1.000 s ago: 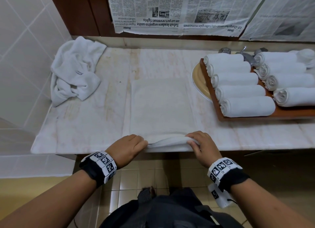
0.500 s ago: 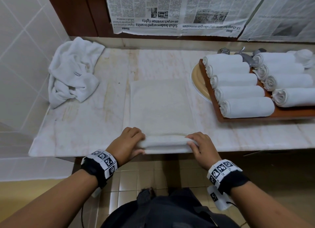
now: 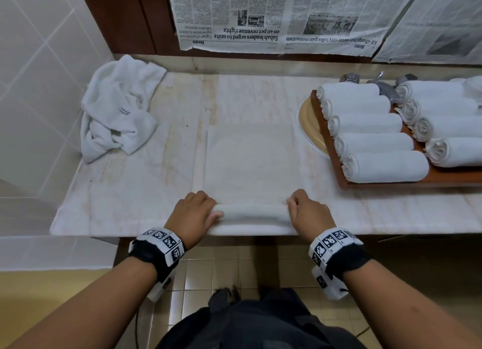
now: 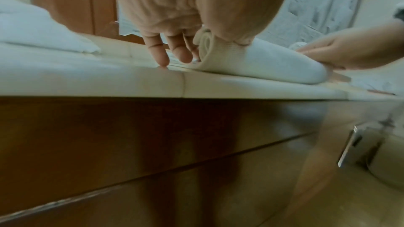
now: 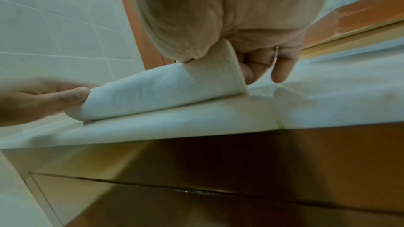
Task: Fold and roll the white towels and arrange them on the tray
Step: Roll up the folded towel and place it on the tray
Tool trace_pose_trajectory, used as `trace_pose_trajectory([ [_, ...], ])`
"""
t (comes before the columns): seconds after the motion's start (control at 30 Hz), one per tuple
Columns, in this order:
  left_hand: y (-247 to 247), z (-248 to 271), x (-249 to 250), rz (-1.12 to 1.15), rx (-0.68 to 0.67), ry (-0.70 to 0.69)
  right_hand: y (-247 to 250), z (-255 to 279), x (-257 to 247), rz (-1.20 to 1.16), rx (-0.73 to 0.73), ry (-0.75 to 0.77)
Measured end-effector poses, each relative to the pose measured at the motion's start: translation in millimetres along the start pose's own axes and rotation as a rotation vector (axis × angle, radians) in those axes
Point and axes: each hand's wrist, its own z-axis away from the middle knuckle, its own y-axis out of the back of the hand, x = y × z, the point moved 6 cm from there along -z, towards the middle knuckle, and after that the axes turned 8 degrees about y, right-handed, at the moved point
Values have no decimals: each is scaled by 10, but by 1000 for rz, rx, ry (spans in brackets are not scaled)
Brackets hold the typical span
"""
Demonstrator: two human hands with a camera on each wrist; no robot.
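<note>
A white towel [image 3: 250, 160] lies flat on the marble counter, and its near end is wound into a tight roll [image 3: 253, 214] by the front edge. My left hand [image 3: 195, 210] grips the roll's left end, fingers [image 4: 161, 54] curled over the far side. My right hand [image 3: 307, 210] grips the right end of the roll [image 5: 164, 89] the same way. On the right, a wooden tray [image 3: 391, 184] holds several rolled white towels [image 3: 386, 166] in two rows. A heap of loose white towels [image 3: 117, 114] sits at the back left.
A beige dish [image 3: 307, 124] shows under the tray's left side, with metal tap fittings [image 3: 352, 78] behind it. Newspaper [image 3: 260, 17] covers the back wall and white tiles [image 3: 39, 61] close off the left. Below the counter edge [image 3: 130, 228] is a wooden cabinet front [image 4: 153, 144].
The lifted near edge of the towel has been turned over into a tight roll, and both hands have moved with it a little away from the counter edge.
</note>
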Motion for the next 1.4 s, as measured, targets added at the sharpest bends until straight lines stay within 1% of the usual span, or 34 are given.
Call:
trace_pose_trajectory([
  [0.07,-8,-76,-16,18,-102,92,9,-44,-38,96,15,-73],
  [0.13,22,-160,-15,42,-177,155,25,-48,-81,184,76,-105],
  [0.2,53,-243,0,53,-216,176,48,-15,-125,193,206,-41],
  [0.23,57,-277,6,55,-236,184,51,16,-137,166,269,19],
  [0.27,61,-308,10,58,-252,195,29,44,-131,121,295,84],
  [0.33,63,-359,12,60,-265,221,-57,100,-91,21,245,189],
  [0.4,61,-394,16,37,-269,244,-125,181,-8,-36,197,256],
  [0.5,48,-408,11,-12,-275,270,-182,304,114,-23,141,322],
  [0.57,33,-412,-3,-6,-284,307,-204,337,151,2,129,361],
  [0.63,16,-419,-26,19,-294,366,-193,327,156,24,149,380],
  [0.73,-13,-411,-111,86,-295,497,-151,298,115,37,198,395],
  [0.8,-14,-391,-157,122,-265,566,-109,241,83,41,208,380],
  [0.9,28,-332,-190,252,-157,633,-56,115,33,39,146,342],
  [0.93,74,-317,-166,271,-89,598,-42,71,10,46,103,327],
  [0.97,151,-318,-104,252,11,501,-29,24,-10,55,55,313],
  [1.03,284,-294,84,162,209,206,2,-65,-50,92,-23,291],
  [1.07,306,-257,186,116,261,63,13,-107,-68,113,-55,278],
  [1.1,281,-208,275,81,270,-72,21,-144,-85,126,-81,267],
  [1.13,227,-154,338,56,244,-186,28,-178,-100,132,-97,253],
  [1.17,166,-95,368,38,210,-265,31,-209,-108,128,-106,238],
  [1.2,106,-41,367,26,178,-307,34,-237,-108,120,-112,218],
  [1.27,34,28,311,8,165,-325,26,-289,-95,103,-123,161],
  [1.33,4,45,254,-3,167,-292,15,-305,-106,109,-127,108],
  [1.4,10,39,211,22,148,-232,14,-272,-137,120,-66,73],
])
